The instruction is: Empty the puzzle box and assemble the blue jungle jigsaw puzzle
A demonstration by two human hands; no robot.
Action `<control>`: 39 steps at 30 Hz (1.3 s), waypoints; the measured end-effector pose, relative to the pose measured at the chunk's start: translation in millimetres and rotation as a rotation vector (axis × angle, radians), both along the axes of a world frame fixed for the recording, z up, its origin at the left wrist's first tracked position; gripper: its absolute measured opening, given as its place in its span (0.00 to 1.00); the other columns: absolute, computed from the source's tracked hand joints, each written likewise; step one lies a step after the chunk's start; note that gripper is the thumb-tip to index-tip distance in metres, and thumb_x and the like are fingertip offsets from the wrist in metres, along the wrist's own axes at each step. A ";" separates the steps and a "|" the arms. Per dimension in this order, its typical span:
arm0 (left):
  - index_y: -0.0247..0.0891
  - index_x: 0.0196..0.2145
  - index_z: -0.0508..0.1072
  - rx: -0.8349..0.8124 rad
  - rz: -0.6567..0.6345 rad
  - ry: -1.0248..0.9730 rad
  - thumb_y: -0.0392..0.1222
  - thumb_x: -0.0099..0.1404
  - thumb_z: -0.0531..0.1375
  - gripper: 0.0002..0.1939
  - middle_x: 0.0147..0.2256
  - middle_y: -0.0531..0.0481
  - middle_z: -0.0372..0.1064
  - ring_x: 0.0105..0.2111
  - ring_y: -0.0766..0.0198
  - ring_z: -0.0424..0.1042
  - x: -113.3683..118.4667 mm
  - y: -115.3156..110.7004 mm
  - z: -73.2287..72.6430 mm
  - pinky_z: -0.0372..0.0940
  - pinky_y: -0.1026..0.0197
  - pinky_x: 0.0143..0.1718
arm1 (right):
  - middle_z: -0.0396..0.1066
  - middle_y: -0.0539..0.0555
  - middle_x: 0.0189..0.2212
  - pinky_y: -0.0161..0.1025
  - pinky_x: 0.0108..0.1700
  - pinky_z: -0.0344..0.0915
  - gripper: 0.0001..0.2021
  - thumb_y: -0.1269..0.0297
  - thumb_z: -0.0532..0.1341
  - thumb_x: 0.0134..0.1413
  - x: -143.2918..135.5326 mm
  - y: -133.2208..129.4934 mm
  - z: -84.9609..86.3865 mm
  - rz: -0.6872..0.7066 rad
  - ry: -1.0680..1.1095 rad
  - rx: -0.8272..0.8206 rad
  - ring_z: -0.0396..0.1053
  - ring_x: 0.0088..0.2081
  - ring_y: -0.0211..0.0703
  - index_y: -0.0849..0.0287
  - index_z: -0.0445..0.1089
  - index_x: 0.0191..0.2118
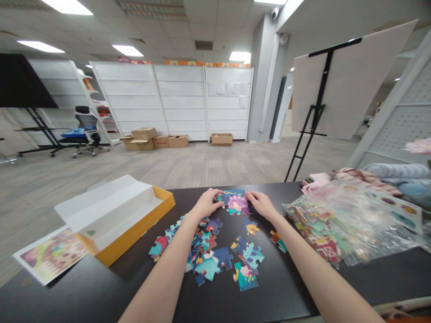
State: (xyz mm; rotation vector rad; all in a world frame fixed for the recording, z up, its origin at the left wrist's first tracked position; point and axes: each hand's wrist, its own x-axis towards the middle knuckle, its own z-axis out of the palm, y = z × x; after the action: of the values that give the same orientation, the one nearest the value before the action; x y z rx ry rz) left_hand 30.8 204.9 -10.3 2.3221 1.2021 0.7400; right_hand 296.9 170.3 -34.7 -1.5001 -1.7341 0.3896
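Observation:
A small joined section of jigsaw puzzle [237, 202], blue at the top with a pink-purple figure, lies near the far edge of the black table [131, 291]. My left hand [207, 204] is closed at its left edge, thumb and fingers bent against the pieces. At the right edge, my right hand [261, 203] pinches the section with curled fingers. A heap of loose puzzle pieces [207, 264] spreads beside and partly behind my left forearm. Between my arms lie a yellow-and-blue piece [251, 226] and several more pieces [247, 258]. An orange-and-green piece [279, 241] is partly hidden by my right forearm.
An open yellow box [134, 240] with a white inside stands on the left, over a printed picture sheet [50, 255]. Clear plastic bags of puzzle pieces [323, 224] lie at the right, near rolled cloths [397, 170]. An easel-like stand [311, 121] rises beyond the table.

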 end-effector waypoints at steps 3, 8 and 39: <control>0.37 0.52 0.75 -0.073 0.019 -0.087 0.44 0.60 0.63 0.22 0.38 0.49 0.71 0.32 0.64 0.71 -2.0 2.5 0.0 0.68 0.60 0.40 | 0.77 0.54 0.27 0.39 0.37 0.64 0.24 0.44 0.51 0.63 -0.1 -0.6 0.7 0.004 -0.004 0.004 0.72 0.34 0.49 0.55 0.74 0.29; 0.33 0.42 0.78 -0.230 0.006 -0.211 0.44 0.58 0.63 0.16 0.29 0.49 0.75 0.29 0.62 0.73 -4.5 6.6 0.9 0.68 0.62 0.32 | 0.77 0.54 0.27 0.39 0.37 0.64 0.24 0.45 0.51 0.63 -0.1 -1.3 1.8 0.008 -0.014 -0.001 0.72 0.33 0.48 0.55 0.74 0.29; 0.36 0.43 0.74 -0.158 0.289 -0.256 0.47 0.57 0.68 0.18 0.28 0.48 0.79 0.29 0.60 0.78 7.8 11.6 -13.9 0.70 0.62 0.34 | 0.77 0.53 0.31 0.37 0.36 0.62 0.17 0.52 0.53 0.62 -0.5 -0.7 -1.7 -0.004 -0.068 -0.020 0.71 0.33 0.45 0.57 0.75 0.33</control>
State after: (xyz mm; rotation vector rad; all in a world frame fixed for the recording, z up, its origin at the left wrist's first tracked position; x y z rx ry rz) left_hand 38.6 216.5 -24.3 1.8819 1.4342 0.9685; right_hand 296.4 169.7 -36.4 -1.5468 -1.7846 0.3592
